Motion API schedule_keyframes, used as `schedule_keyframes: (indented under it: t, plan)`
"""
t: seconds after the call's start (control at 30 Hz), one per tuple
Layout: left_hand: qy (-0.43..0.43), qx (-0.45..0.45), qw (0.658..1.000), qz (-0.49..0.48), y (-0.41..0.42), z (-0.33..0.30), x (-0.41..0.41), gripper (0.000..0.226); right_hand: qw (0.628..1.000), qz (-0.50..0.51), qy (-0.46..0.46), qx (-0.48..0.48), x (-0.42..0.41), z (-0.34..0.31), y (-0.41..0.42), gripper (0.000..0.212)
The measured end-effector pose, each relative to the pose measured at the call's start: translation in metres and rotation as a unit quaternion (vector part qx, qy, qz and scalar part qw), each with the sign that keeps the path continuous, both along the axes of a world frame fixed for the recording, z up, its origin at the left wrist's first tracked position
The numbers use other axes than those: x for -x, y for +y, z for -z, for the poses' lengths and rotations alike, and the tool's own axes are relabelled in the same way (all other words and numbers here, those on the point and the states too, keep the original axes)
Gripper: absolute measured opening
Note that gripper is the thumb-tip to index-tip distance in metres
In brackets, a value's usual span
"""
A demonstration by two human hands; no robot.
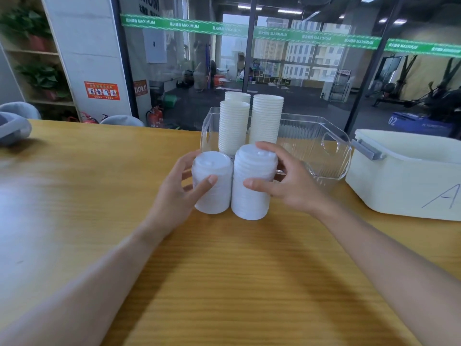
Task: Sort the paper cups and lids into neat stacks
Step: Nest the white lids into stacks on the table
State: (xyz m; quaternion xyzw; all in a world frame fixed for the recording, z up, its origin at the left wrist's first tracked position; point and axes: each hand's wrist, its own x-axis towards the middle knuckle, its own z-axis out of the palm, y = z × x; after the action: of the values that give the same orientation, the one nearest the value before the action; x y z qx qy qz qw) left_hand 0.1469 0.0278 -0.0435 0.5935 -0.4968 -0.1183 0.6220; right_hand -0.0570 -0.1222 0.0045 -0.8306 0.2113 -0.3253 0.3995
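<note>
Head view: both hands (179, 193) (289, 181) grip lid stacks (213, 182) (253, 181) just before clear bin (324, 146).

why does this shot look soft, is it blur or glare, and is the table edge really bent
Head view: mild motion blur softens the two lid stacks, left and right, and the hands, left hand and right hand; pale glare washes out the wooden table at left; the wide lens bows its far edge; reflections veil the glass wall; soft arm shadows fall on the wood.
</note>
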Motion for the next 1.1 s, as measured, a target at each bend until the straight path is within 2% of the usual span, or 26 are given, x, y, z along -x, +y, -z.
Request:
schedule_keyframes:
  t: [0.13, 0.33, 0.47, 0.63, 0.8, 0.87, 0.93, 1.03, 1.1]
  plan:
    - [0.010, 0.001, 1.000, 0.006, -0.001, 0.001, 0.001, 0.057, 0.999, 0.035, -0.027, 0.005, -0.006, 0.007, 0.000, 0.079]
    - [0.019, 0.000, 1.000, 0.004, -0.002, 0.002, 0.001, 0.061, 0.999, 0.040, 0.000, 0.021, -0.002, 0.011, -0.003, 0.108]
    - [0.012, -0.005, 1.000, -0.008, -0.001, 0.001, 0.003, 0.063, 0.998, 0.059, -0.004, 0.025, -0.004, 0.014, 0.005, 0.102]
    - [0.008, -0.008, 1.000, -0.027, -0.001, 0.003, 0.003, 0.068, 0.996, 0.069, -0.051, -0.034, -0.010, 0.016, 0.011, 0.091]
    - [0.012, -0.013, 0.999, -0.045, 0.000, 0.003, 0.003, 0.079, 0.993, 0.079, -0.064, -0.052, -0.010, 0.018, 0.010, 0.102]
    - [-0.011, -0.007, 0.997, -0.070, 0.003, 0.002, 0.006, 0.075, 0.993, 0.085, -0.069, -0.050, -0.003, 0.019, 0.008, 0.107]
    - [-0.057, 0.013, 0.991, -0.120, 0.008, -0.002, 0.015, 0.061, 0.993, 0.095, -0.065, -0.037, 0.013, 0.019, 0.010, 0.106]
    - [-0.129, 0.066, 0.971, -0.189, 0.017, -0.015, 0.040, 0.048, 0.992, 0.117, -0.052, -0.016, 0.047, 0.012, 0.016, 0.089]
    - [-0.172, 0.080, 0.965, -0.182, 0.021, -0.023, 0.064, 0.046, 0.990, 0.134, -0.042, -0.011, 0.072, 0.007, 0.020, 0.080]
